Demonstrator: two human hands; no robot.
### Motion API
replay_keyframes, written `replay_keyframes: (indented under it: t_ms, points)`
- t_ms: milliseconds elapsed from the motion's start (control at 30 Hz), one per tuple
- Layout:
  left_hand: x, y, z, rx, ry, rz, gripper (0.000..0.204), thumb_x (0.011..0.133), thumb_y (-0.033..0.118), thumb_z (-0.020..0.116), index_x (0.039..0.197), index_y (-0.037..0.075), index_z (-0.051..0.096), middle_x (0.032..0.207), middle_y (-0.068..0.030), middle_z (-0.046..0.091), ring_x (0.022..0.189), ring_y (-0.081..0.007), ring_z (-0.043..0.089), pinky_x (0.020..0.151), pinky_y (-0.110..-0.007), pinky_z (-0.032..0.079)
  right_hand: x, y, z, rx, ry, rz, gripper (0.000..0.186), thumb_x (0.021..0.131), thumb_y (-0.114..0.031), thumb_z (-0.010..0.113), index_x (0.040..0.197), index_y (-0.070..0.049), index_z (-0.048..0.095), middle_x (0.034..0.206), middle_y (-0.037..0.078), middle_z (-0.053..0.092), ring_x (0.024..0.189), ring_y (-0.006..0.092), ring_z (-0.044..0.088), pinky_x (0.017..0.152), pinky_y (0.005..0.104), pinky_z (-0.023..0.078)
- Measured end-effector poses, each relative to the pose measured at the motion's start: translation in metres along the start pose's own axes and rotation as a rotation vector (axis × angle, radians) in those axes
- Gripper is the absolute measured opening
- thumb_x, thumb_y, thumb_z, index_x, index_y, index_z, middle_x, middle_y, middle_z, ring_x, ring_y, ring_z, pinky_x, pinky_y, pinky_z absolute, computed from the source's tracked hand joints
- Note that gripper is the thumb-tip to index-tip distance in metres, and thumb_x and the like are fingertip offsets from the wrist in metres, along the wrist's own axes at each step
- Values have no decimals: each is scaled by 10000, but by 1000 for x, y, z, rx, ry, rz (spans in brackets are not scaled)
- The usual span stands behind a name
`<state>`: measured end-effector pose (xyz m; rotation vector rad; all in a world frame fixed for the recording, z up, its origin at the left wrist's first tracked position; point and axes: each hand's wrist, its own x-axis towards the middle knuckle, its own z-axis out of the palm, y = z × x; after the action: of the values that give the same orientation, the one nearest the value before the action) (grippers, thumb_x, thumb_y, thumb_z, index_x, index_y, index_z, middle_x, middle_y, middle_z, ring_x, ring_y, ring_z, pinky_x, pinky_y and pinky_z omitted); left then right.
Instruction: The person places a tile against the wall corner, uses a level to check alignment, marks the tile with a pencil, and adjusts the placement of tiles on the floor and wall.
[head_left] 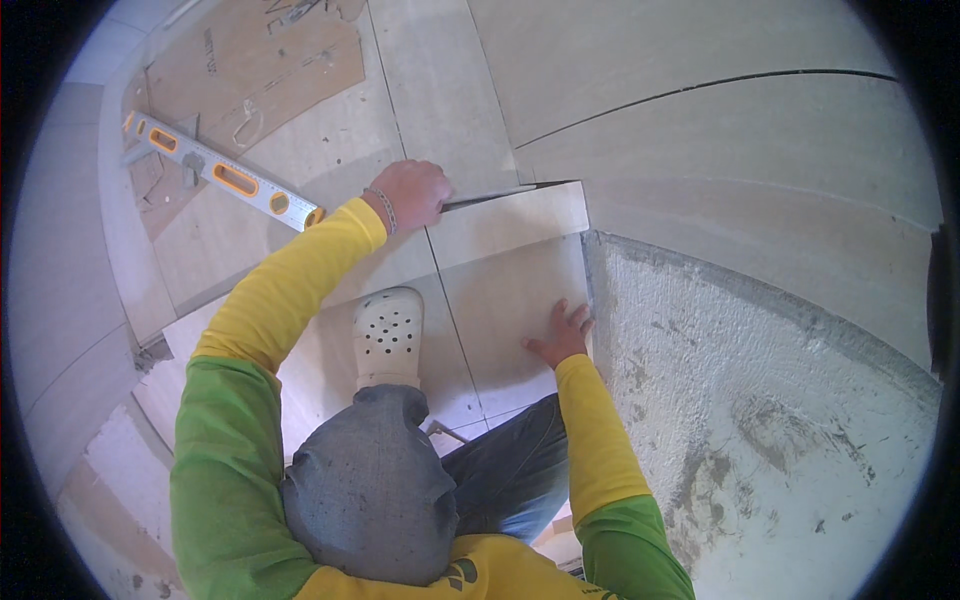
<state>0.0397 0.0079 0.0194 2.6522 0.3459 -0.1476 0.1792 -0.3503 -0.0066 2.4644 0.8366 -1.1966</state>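
My left hand, with a bracelet at the wrist, is curled closed at the back edge of a narrow beige tile strip along the step's edge. A thin dark gap runs behind the strip to the right of the hand. Whatever the fingers grip is hidden beneath them. On the lower step's beige tile, close to its right edge, my right hand rests with fingers spread and nothing in it.
A spirit level lies on the upper tiles at left, partly over a brown cardboard sheet. My foot in a pale clog stands on the lower step. Rough whitish plaster fills the right side, below large beige tiles.
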Motion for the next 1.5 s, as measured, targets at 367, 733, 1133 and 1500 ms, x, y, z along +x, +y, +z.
replay_keyframes:
  t_ms: [367,733,1133,1500]
  points:
    - [-1,2,1,-38,61,19,138,700,173,602,650,47,627,724,-147,593,733,-339,612,652,-460,502,-3,-9,-6,-47,-29,32,1175,683,-533,758,1503,-20,92,1474,437,-5,1370,609,-14,1155,523,109]
    - [0,3,6,-25,61,27,133,717,156,578,668,53,647,739,-148,602,765,-332,619,691,-452,519,1,-2,1,-41,-25,24,1201,664,-552,762,1512,-51,74,1479,428,-25,1371,605,-22,1151,537,117]
    - [-1,4,2,-47,50,1,154,735,162,575,677,40,649,729,-149,602,741,-327,616,683,-444,521,0,-3,0,-36,-24,32,1195,675,-536,766,1509,-39,68,1480,426,-38,1362,619,-25,1151,531,120]
    - [-2,3,4,-49,75,7,170,726,179,567,676,37,646,731,-155,601,748,-333,617,682,-458,518,2,1,3,11,-27,30,1202,664,-587,747,1513,-53,86,1471,440,-24,1371,602,-64,1153,547,55]
